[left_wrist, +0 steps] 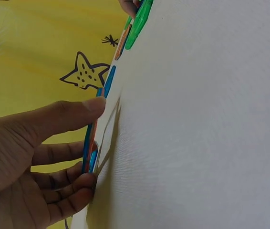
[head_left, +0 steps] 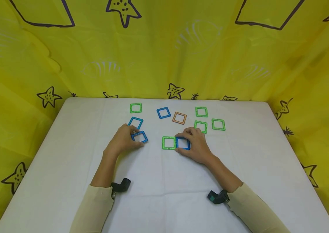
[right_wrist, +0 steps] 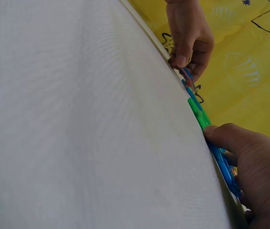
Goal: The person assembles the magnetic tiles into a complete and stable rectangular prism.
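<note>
My left hand (head_left: pixel 121 139) pinches a blue square magnetic tile (head_left: pixel 145 136) between thumb and fingers. In the left wrist view this tile (left_wrist: pixel 88 138) is seen edge-on and tilted above the white cloth, with an orange-red strip along its side. Just behind it lies another blue tile (head_left: pixel 135 117). To the right, my right hand (head_left: pixel 197 144) grips a blue tile (head_left: pixel 185 149) by its top and bottom edges. Its left side meets a green tile (head_left: pixel 169 148), edge to edge, both flat on the table. The right thumb is close to their seam.
Farther back on the white table (head_left: pixel 164 204) lie a green tile (head_left: pixel 136 112) at left, a blue tile (head_left: pixel 164 117) and an orange tile (head_left: pixel 179 123) in the middle, and several green tiles (head_left: pixel 218 129) at right. A yellow patterned curtain (head_left: pixel 153 48) hangs around the table's back and sides.
</note>
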Motion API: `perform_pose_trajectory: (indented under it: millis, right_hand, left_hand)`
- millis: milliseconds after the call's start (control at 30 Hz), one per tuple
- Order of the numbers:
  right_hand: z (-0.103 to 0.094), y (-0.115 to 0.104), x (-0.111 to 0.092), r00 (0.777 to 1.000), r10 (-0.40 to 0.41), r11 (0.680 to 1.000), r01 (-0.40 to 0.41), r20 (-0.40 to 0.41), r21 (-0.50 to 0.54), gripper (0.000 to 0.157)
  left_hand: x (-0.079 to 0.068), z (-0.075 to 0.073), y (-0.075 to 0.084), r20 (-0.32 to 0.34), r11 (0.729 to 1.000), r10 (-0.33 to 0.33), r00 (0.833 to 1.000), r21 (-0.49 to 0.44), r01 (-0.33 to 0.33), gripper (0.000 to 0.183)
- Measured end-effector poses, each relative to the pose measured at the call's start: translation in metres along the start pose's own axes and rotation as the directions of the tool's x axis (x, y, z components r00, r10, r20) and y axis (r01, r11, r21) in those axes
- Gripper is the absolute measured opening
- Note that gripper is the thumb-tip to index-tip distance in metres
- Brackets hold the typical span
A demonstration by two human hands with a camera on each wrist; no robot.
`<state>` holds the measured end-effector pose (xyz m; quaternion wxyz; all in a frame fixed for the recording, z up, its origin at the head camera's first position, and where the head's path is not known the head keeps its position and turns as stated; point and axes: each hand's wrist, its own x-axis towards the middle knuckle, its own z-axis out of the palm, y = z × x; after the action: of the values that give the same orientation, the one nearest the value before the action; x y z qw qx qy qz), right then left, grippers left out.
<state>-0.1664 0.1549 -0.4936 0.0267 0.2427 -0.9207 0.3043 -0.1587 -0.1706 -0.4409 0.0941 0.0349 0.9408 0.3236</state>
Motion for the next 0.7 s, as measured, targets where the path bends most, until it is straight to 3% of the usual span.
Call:
perform_pose_trajectory:
  millis: [500, 700]
  right_hand:
    - [-0.001, 0.0, 0.0, 1.0, -0.008, 1.0, 0.008, -0.001, 0.0, 0.05]
    - [0.0, 0.0, 0.001, 1.0, -0.022, 1.0, 0.022, -0.007, -0.004, 0.055]
  left_hand:
    - [0.005, 0.003, 0.005, -0.001, 0.974, 0.127, 0.992, -0.189, -0.125, 0.06]
    - [0.008, 0.013, 0.007, 0.004, 0.963, 0.203, 0.979, -0.182, -0.199, 0.058]
